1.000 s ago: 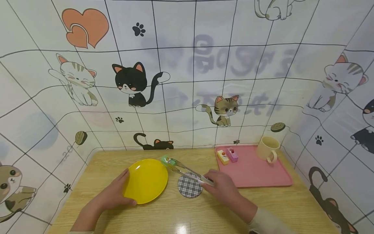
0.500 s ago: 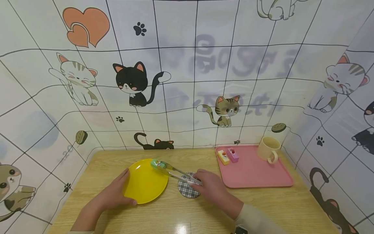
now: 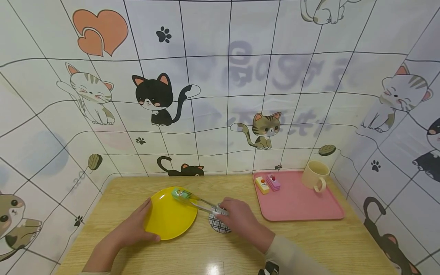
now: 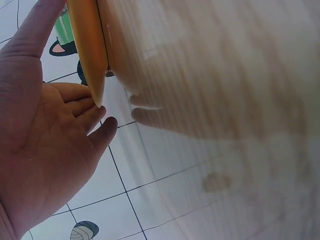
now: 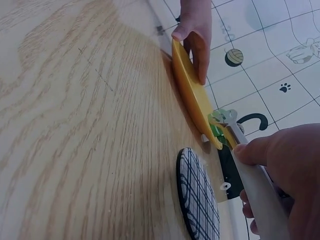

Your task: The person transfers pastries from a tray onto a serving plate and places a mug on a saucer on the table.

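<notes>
Yellow plate [image 3: 172, 225], lower left of the frame: its left rim met the left hand [image 3: 132, 228], fingers spread. The right hand [image 3: 238, 217] gripped tongs [image 5: 257, 195] holding a green cake slice [image 3: 178, 194] over the plate's upper edge — contact unclear. Table [image 3: 192, 259] wood and a checked coaster [image 3: 220, 227] separated plate from pink tray [image 3: 299, 208]. Only the right wrist view showed the coaster's thickness.

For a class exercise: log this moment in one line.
left hand: touches yellow plate | right hand: grips tongs | green cake: between tongs' tips, over plate
</notes>
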The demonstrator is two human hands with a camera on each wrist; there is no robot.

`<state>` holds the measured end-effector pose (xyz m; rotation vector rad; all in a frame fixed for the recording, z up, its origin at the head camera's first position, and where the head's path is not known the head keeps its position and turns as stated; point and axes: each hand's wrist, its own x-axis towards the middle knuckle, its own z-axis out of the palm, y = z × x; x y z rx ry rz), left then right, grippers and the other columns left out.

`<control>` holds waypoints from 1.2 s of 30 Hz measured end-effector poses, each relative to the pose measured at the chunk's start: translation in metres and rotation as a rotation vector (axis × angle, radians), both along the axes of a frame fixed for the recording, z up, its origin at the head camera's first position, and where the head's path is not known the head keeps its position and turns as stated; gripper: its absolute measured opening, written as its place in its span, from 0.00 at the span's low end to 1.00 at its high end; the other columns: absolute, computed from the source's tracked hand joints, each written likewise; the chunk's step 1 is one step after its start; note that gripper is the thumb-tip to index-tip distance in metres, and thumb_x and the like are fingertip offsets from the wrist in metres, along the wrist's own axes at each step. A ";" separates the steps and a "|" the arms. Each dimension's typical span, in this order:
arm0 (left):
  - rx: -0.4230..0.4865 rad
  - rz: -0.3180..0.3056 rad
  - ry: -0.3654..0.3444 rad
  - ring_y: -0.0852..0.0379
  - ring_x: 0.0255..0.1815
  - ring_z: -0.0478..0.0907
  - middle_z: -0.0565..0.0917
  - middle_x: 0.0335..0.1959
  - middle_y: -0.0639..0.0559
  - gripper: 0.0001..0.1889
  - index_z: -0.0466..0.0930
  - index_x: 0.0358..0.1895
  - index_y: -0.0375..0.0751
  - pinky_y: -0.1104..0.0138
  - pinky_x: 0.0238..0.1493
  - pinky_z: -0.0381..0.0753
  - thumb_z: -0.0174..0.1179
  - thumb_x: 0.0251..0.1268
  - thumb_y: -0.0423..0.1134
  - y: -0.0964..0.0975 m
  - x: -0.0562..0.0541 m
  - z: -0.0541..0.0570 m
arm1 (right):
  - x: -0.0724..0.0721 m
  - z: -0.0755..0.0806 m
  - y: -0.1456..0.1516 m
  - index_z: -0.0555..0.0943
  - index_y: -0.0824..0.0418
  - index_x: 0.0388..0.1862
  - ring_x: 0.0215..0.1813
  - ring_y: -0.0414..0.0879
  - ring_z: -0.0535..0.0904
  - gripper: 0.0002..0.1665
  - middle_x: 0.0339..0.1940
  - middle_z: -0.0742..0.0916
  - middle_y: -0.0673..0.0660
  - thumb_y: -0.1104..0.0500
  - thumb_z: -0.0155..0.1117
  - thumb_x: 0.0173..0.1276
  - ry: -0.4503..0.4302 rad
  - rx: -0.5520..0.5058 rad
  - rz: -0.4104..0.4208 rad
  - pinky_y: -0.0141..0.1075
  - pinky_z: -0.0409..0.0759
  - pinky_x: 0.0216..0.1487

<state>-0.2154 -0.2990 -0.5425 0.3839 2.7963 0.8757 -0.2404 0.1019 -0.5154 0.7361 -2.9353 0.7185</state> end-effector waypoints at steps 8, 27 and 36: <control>-0.005 -0.004 0.007 0.21 0.87 0.51 0.49 0.89 0.23 0.75 0.52 0.86 0.21 0.32 0.83 0.56 0.89 0.45 0.61 0.000 0.000 -0.001 | 0.001 -0.005 -0.004 0.92 0.58 0.44 0.31 0.36 0.75 0.13 0.35 0.85 0.45 0.49 0.81 0.73 0.033 0.025 0.018 0.33 0.80 0.32; 0.001 0.003 0.009 0.21 0.87 0.51 0.49 0.89 0.24 0.75 0.52 0.86 0.21 0.32 0.83 0.56 0.89 0.44 0.61 -0.001 0.000 -0.001 | -0.001 -0.012 -0.005 0.92 0.59 0.55 0.35 0.36 0.76 0.24 0.41 0.87 0.47 0.43 0.81 0.71 0.021 0.060 -0.027 0.34 0.80 0.36; -0.004 -0.002 0.015 0.21 0.86 0.52 0.49 0.89 0.24 0.75 0.52 0.86 0.21 0.32 0.83 0.57 0.89 0.44 0.62 0.001 0.001 0.000 | 0.002 -0.013 0.004 0.91 0.56 0.54 0.34 0.37 0.73 0.24 0.37 0.83 0.46 0.41 0.81 0.71 0.009 0.000 -0.058 0.33 0.76 0.33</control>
